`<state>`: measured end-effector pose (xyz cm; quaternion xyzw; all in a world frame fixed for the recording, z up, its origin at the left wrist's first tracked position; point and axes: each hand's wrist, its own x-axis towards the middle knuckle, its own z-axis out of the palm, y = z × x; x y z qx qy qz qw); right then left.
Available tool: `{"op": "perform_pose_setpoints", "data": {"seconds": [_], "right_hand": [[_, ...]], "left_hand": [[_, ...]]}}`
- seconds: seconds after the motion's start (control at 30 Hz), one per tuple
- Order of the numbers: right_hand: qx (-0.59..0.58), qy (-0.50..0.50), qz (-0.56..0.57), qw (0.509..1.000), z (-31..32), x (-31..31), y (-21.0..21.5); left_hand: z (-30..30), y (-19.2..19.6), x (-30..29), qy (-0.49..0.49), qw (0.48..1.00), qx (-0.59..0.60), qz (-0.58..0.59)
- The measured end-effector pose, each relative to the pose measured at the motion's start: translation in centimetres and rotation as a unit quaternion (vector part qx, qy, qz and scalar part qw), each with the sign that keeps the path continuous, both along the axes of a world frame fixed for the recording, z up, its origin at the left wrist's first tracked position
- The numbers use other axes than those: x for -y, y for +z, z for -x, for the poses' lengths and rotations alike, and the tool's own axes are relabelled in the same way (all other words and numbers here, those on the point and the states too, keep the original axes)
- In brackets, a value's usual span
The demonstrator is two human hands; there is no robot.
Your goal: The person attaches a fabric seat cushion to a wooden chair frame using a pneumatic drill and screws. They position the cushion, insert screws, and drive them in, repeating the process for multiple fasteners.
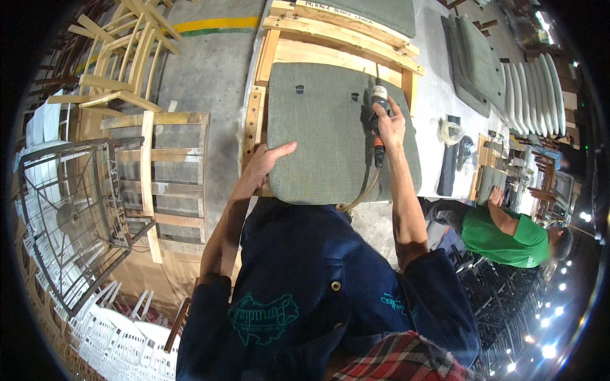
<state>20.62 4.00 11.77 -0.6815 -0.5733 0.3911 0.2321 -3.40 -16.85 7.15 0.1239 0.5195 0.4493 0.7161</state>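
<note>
In front of me a grey-green upholstered chair seat pad (324,140) lies on a wooden frame jig (270,54), two small dark marks showing near its far edge. My left hand (267,162) grips the pad's near left edge, thumb on top and the other fingers hidden beside or under it. My right hand (389,124) is wrapped round an air screwdriver (379,105), black and orange, held over the pad's right side. The tool's thin bit points away from me, toward the jig's far rail. A tan air hose (368,189) curves from its near end back toward my body.
More grey-green pads (469,60) and a row of pale pads (534,92) stand at the right. A co-worker in a green shirt (502,235) handles a pad there. Wooden chair frames (130,57), a pallet (171,187) and a metal cart (76,216) are at the left.
</note>
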Motion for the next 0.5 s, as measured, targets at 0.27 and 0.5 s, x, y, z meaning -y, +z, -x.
{"op": "perform_pose_setpoints", "data": {"seconds": [0.27, 0.5], "right_hand": [[0.016, 0.013, -0.047, 0.999, 0.0, -0.2, 0.2], [0.058, 0.078, 0.030, 0.995, 0.8, -0.2, -1.2]], "left_hand": [[-0.2, -1.5, 0.0, 0.010, 0.999, -0.043, 0.016], [0.1, 2.2, -0.3, -0.002, 0.995, -0.063, 0.078]]}}
